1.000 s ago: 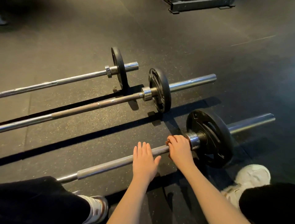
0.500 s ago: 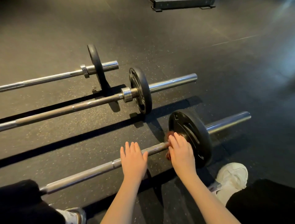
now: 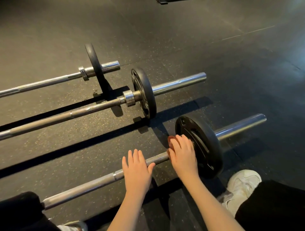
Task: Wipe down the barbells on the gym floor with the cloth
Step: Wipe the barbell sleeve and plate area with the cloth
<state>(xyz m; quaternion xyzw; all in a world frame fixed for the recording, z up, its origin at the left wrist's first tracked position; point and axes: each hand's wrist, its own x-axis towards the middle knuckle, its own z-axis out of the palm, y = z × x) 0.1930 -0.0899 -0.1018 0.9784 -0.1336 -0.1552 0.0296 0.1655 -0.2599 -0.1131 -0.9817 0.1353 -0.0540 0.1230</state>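
Three barbells lie side by side on the dark gym floor. The nearest barbell (image 3: 92,185) runs from lower left to its black plate (image 3: 203,146) at the right. My left hand (image 3: 137,169) rests flat on its shaft with straight fingers. My right hand (image 3: 183,155) grips a reddish-brown cloth (image 3: 170,140) wrapped on the bar right against the plate's inner face; the collar is hidden under it. The middle barbell (image 3: 82,113) and the far barbell (image 3: 46,84) lie beyond, untouched.
My white shoe (image 3: 242,184) and dark trouser leg (image 3: 272,207) sit right of the near plate; my other knee (image 3: 21,212) covers the near bar's left end. A dark equipment base (image 3: 166,1) shows at the top edge. Rubber floor (image 3: 214,49) spreads beyond the sleeves.
My right hand with the cloth has slid right along the near bar, over the collar and up against the plate. My left hand stays flat on the shaft. The view shifted slightly.
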